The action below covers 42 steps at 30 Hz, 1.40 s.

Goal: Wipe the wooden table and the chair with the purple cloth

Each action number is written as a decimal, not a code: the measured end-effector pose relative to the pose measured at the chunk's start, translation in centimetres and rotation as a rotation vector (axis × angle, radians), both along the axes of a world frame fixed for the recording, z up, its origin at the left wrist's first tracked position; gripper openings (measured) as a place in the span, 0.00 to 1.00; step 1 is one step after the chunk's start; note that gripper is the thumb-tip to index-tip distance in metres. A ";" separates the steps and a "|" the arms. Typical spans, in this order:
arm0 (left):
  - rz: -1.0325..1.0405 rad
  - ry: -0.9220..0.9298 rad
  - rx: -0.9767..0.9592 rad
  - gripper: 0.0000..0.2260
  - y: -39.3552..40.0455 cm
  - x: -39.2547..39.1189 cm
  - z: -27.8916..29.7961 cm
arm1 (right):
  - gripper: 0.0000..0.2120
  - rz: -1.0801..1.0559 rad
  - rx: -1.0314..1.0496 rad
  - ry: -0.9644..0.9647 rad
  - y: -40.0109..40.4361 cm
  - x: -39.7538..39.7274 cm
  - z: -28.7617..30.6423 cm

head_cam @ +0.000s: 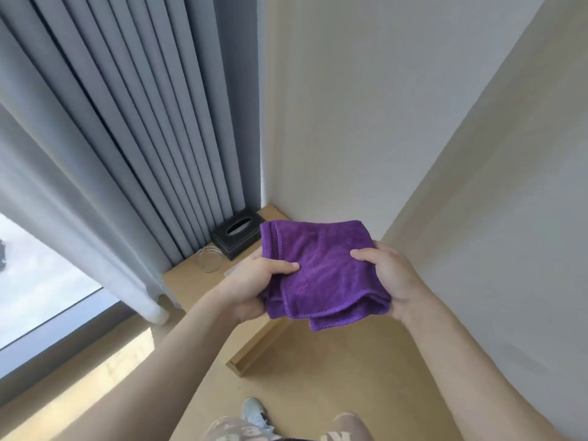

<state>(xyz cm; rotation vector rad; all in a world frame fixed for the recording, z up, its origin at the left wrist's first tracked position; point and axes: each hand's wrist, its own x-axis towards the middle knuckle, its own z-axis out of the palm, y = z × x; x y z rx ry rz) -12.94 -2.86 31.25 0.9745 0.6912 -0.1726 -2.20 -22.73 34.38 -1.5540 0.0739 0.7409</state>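
A folded purple cloth (321, 268) hangs in the air between both hands, above the wooden table (184, 281). My left hand (254, 281) grips its left edge, thumb on top. My right hand (391, 278) grips its right edge, thumb pressed onto the fabric. The light wooden table stands in the corner against the wall, and the cloth and hands hide most of its top. No chair is in view.
A black tissue box (237, 232) and a clear glass dish (210, 257) sit at the table's far left end. Grey curtains (111, 138) hang at the left beside a window (38, 288). Cream walls close the right side. My shoe (254, 412) stands on the wooden floor.
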 end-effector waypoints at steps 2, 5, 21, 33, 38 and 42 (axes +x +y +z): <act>0.032 0.024 -0.012 0.20 1.2 2.0 -0.8 | 0.09 0.055 -0.028 -0.021 1.9 3.0 -1.1; 0.151 0.061 -0.034 0.20 3.3 4.5 -3.5 | 0.11 0.210 -0.108 -0.052 5.3 7.8 -4.4; 0.634 0.432 -0.125 0.22 3.2 12.7 -19.1 | 0.08 0.997 -0.519 -0.052 16.2 22.3 -24.8; 0.579 0.556 0.129 0.20 10.8 16.8 -34.3 | 0.07 1.013 -0.532 -0.181 24.2 26.2 -39.8; 0.602 0.660 0.152 0.16 10.9 16.7 -42.8 | 0.07 1.059 -0.608 -0.237 23.7 26.7 -47.8; 0.595 0.738 0.217 0.16 10.7 15.3 -43.2 | 0.09 1.056 -0.630 -0.250 22.3 26.6 -48.3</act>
